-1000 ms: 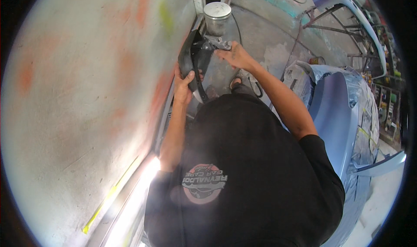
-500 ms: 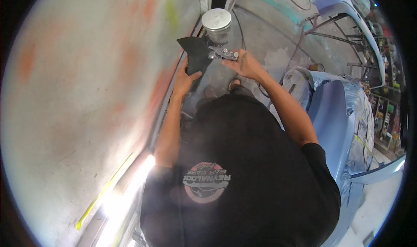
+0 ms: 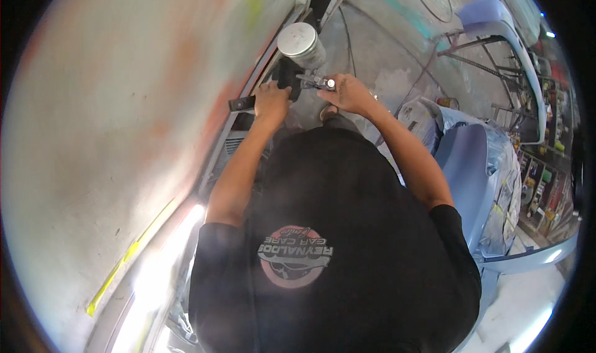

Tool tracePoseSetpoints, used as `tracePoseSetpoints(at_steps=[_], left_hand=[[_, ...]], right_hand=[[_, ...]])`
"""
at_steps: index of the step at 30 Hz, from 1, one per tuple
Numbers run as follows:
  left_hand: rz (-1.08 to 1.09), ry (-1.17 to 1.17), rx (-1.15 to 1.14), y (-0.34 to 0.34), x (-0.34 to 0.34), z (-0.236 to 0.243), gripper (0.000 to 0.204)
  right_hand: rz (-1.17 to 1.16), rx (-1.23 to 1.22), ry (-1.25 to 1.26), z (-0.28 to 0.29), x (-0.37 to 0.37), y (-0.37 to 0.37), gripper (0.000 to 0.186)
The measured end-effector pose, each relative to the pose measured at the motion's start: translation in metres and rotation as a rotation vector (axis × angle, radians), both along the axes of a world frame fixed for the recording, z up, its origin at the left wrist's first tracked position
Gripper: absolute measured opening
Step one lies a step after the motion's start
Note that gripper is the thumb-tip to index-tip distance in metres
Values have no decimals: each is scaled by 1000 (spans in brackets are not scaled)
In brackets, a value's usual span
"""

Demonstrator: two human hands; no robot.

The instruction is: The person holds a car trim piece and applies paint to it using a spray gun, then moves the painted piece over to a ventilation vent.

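In my right hand (image 3: 351, 95) is a spray gun (image 3: 318, 82), my fingers wrapped round its grip. A round silver paint cup (image 3: 305, 45) with a pale lid sits on the gun's far side. My left hand (image 3: 272, 103) is closed on a black trim piece (image 3: 242, 103), seen from above with the back of the hand turned up. One narrow end of the piece sticks out to the left, while a darker part shows beyond my fingers, close to the gun's front. My left palm and part of the piece are hidden.
A large pale panel with orange and yellow-green patches (image 3: 124, 105) fills the left side. A bright light strip (image 3: 149, 266) runs below it. To the right stand blue-painted car parts (image 3: 462, 167), partly wrapped in masking sheet, and a bumper on a metal stand (image 3: 528, 74). A hose (image 3: 349, 36) crosses the floor.
My left hand has turned the black trim piece, so its end now points left and the back of the hand faces up. The spray gun's cup has tilted and shifted slightly.
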State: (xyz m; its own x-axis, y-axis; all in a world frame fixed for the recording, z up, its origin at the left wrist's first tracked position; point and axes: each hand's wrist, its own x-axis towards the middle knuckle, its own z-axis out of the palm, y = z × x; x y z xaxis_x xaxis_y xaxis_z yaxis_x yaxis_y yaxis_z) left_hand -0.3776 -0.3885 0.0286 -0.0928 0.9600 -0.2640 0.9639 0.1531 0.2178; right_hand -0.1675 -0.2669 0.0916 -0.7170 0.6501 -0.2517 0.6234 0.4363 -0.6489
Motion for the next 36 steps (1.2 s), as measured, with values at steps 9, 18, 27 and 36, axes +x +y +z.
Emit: tracePoseSetpoints(at_steps=[9,18,27,36], left_hand=[[-64,131,-70,-11,23,-16,26],[109,69,-222,-15,60,0,29],[340,129,-221,-19,112,-24,33],[630,-18,-340,-13,137,-46,31]], right_hand=[[90,-34,-93,1,-8,-1,43],[116,-325,-204,7,5,28,44],[320,-388,-139,-10,8,62,44],[497,-321,-332,-18,3,74,50]])
